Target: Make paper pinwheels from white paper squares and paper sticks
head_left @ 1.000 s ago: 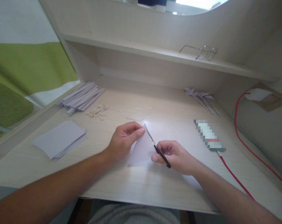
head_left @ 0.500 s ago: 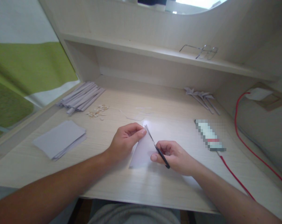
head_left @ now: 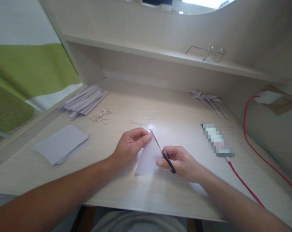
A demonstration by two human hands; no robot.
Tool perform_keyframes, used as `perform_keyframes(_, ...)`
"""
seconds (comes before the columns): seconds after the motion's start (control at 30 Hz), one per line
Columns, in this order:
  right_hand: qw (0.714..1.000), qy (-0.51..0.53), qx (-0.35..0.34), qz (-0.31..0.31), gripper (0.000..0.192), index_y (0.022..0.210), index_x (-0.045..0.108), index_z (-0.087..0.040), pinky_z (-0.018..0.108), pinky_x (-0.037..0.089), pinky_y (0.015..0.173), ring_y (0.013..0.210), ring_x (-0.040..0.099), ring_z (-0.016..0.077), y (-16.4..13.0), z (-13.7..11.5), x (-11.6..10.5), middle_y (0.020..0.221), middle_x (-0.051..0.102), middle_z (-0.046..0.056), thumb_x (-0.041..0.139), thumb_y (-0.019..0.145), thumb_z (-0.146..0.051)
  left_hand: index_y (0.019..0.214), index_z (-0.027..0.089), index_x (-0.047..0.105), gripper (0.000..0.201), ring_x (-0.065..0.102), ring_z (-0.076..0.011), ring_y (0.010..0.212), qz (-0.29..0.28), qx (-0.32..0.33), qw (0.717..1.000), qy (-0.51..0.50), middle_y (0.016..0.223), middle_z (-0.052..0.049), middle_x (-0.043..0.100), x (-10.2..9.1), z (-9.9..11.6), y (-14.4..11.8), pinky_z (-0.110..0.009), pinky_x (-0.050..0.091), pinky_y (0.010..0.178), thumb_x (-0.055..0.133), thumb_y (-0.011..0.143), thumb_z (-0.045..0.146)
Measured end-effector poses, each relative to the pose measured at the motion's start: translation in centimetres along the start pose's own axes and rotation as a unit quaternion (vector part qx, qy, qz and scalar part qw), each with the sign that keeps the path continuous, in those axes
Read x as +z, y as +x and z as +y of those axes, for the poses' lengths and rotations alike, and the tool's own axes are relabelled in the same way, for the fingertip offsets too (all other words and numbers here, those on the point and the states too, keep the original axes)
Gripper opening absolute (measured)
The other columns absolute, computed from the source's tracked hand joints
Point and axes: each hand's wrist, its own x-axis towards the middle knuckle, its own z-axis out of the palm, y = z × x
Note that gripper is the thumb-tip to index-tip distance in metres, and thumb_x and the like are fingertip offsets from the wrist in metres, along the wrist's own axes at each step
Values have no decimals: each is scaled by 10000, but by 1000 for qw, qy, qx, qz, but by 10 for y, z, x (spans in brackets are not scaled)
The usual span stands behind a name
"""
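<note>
My left hand [head_left: 133,143] pinches the upper end of a folded white sheet of paper [head_left: 148,158] between thumb and fingers. The sheet slants down toward the desk's front edge. Black-handled scissors [head_left: 168,161] are gripped in my right hand [head_left: 181,164], their blades pointing up and left to the paper's top edge beside my left thumb. The blades look nearly closed along that edge; whether paper lies between them is hard to make out. Thin paper strips [head_left: 139,123] lie on the desk just beyond my hands.
To the left lie a stack of white paper [head_left: 62,145], rolled paper sticks [head_left: 85,101] and a small pile of pale bits [head_left: 101,115]. Paper pinwheels [head_left: 207,100] lie back right. A phone [head_left: 217,140] with a red cable [head_left: 245,183] is at right. Glasses [head_left: 215,53] rest on the shelf.
Very little differs. Both hands, the paper and the scissors have shifted only slightly to the right, and the scissors stay at the paper's top edge.
</note>
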Motion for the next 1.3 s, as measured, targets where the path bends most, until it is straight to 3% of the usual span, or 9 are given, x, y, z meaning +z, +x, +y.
perform_keyframes(0.37, 1000, -11, 7, 21, 488, 650, 520, -181, 256, 217, 509, 560, 301, 91, -1, 1, 1, 595, 377, -63, 754, 797, -582, 695, 165, 648, 231, 494, -138, 658, -5, 1, 1000, 14, 676, 6, 564, -2, 0, 2, -259, 400, 614, 677, 870, 313)
perform_keyframes(0.73, 999, -37, 2, 24, 480, 627, 511, -185, 260, 220, 511, 557, 302, 93, -1, 0, 1, 580, 380, -64, 744, 813, -560, 707, 164, 674, 164, 507, -144, 644, 35, 0, 999, 0, 669, 2, 584, 0, 3, 3, -264, 412, 598, 691, 816, 285)
perform_keyframes(1.3, 1000, -28, 9, 0, 487, 704, 547, -176, 260, 243, 528, 590, 328, 99, -2, -1, 1, 648, 392, -55, 748, 803, -609, 671, 163, 660, 192, 486, -130, 622, 6, -12, 1000, 3, 635, 12, 568, 1, 3, 2, -251, 398, 590, 694, 822, 277)
